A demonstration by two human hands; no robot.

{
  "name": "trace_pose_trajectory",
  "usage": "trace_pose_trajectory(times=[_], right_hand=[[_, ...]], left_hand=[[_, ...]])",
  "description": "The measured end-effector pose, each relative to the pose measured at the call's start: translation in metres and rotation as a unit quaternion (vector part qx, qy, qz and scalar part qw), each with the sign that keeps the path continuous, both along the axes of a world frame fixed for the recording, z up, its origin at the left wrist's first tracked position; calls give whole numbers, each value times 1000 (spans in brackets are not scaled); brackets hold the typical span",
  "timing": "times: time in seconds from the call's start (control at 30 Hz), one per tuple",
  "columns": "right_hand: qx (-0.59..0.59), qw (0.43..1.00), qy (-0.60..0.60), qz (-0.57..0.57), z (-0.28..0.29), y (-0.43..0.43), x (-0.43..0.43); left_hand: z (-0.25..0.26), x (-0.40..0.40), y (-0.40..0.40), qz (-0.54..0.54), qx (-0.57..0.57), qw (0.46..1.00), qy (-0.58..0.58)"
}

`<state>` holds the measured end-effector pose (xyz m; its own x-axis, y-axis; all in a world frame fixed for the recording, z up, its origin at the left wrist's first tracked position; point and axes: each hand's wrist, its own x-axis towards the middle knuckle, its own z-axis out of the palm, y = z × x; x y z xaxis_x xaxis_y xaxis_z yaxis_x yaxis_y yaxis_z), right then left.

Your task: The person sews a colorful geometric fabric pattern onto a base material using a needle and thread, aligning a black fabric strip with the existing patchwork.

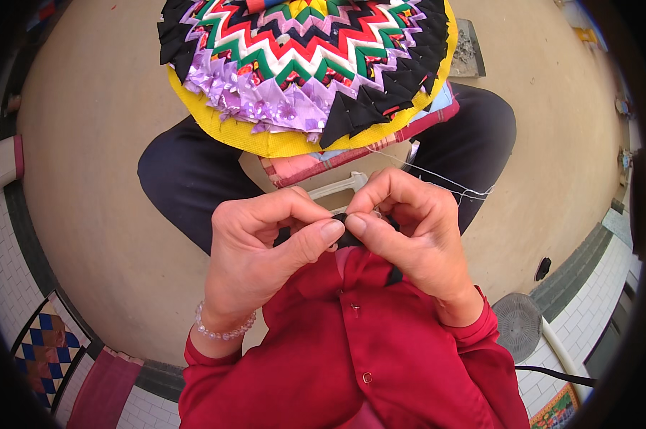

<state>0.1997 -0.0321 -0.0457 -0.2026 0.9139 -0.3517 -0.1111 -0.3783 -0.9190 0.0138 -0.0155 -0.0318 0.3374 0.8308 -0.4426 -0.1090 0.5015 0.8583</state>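
Observation:
Between my fingertips is a small piece of black cloth (349,237), partly hidden by the thumbs. My left hand (264,241) pinches it from one side, thumb against forefinger. From the other side my right hand (419,230) grips it the same way, with the other fingers curled. White thread (435,176) runs from the mat's edge to loose loops beside my right hand. Beyond both hands lies a round patchwork mat (301,59) of folded fabric points in zigzag rings. Purple floral points and black points form its outer ring, over a yellow cloth base (237,137).
Folded checked cloth (350,163) lies beneath the mat, around my knees. A white plastic frame (336,187) shows between my legs. On the floor are a tray of grey scraps (467,51), a small black object (543,268) and a round grey ribbed object (518,327).

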Motion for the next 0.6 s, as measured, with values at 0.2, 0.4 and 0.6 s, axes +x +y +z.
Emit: trace_pose_trajectory(times=[0.2,0.4,0.6], right_hand=[[14,999,-39,-20,-1,-2,-4],[-18,999,-6,-27,1,-1,-4],[-33,998,54,-18,5,5,2]], left_hand=[[-1,2,1,-15,31,999,29],[-1,0,4,-21,28,999,19],[0,-2,6,-21,-5,1000,-20]])
